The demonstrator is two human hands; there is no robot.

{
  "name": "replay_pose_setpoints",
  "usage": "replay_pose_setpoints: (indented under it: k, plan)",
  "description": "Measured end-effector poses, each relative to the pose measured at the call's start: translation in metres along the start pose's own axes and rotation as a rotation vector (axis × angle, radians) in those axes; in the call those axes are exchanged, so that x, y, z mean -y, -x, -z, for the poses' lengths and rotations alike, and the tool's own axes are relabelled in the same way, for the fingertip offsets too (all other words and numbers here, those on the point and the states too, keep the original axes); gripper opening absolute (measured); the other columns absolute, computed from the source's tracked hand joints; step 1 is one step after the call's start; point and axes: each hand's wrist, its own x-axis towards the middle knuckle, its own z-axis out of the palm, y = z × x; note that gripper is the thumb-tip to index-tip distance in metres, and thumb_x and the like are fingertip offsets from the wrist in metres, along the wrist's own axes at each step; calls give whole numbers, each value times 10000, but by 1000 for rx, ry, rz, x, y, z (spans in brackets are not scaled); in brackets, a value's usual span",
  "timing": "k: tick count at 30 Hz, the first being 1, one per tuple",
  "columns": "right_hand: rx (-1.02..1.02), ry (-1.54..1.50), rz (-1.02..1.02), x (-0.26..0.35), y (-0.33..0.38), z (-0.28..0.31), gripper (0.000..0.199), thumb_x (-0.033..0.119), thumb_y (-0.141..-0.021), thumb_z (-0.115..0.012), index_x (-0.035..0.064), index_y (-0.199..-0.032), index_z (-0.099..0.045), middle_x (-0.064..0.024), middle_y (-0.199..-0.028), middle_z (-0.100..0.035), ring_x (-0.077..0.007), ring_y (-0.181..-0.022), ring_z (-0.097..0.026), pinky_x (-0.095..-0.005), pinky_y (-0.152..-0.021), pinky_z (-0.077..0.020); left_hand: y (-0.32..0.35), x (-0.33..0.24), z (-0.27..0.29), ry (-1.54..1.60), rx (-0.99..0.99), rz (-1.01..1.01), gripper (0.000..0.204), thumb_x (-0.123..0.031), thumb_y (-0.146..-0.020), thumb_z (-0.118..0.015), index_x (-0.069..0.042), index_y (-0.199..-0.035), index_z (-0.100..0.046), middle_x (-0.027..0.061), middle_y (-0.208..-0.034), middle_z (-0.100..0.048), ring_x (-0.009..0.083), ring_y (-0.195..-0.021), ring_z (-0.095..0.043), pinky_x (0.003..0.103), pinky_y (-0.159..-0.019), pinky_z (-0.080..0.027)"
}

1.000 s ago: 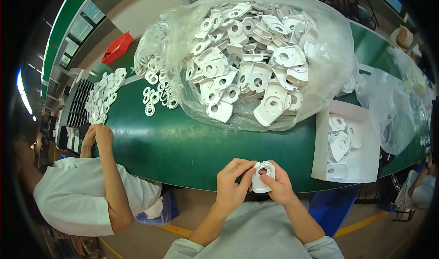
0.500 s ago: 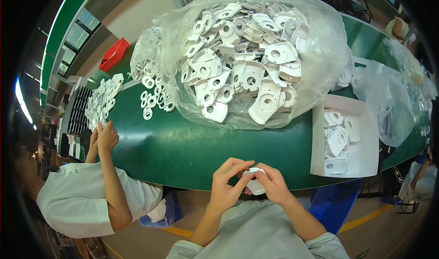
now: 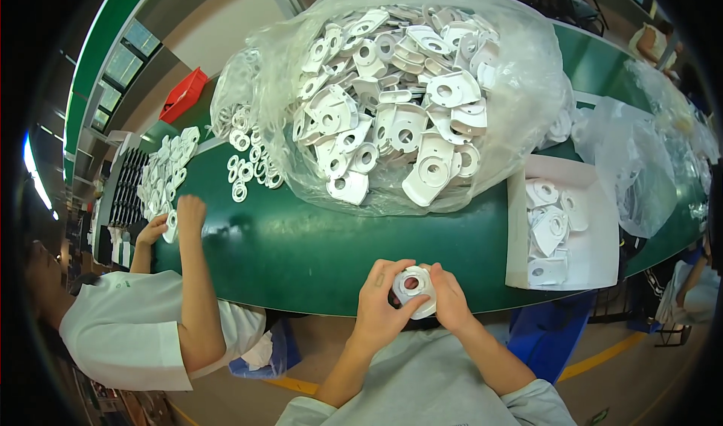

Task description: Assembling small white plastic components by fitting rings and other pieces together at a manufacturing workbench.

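Between my two hands, over the near edge of the green table, is a white plastic part (image 3: pixel 423 305) with a round central hole and a raised ring around it. My left hand (image 3: pixel 379 305) grips it from the left, thumb across its face and fingers along its upper side. On the other side my right hand (image 3: pixel 450 299) presses its fingers against the part's right edge. The hole faces up toward me, and a dark red patch shows through it. The fingers hide some of the part's outline.
A big clear plastic bag (image 3: pixel 520 87) of similar white parts stands on the green table (image 3: pixel 316 249). White rings (image 3: pixel 239 191) lie left of it. At right is an open white box (image 3: pixel 602 260) with several parts. A co-worker (image 3: pixel 128 321) handles a white part at left; a red bin (image 3: pixel 183 96) sits behind.
The white part has turned in my hands, so its round hole now faces me. My right fingers have straightened along its edge. The co-worker's hands have moved apart.
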Motion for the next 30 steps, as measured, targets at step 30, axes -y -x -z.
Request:
replay_pose_setpoints:
  k: [30]
  plan:
    - [-767, 1520, 369, 178, 53, 101, 210, 147, -916, -516, -41, -873, -599, -186, -756, -599, -309, -677, -559, -359, -638, -432, -114, 18, -26, -573, -187, -313, 641, -180, -671, -787, 1, -1216, -501, 192, -1207, -510, 374, -1117, -465, 433, -961, -386]
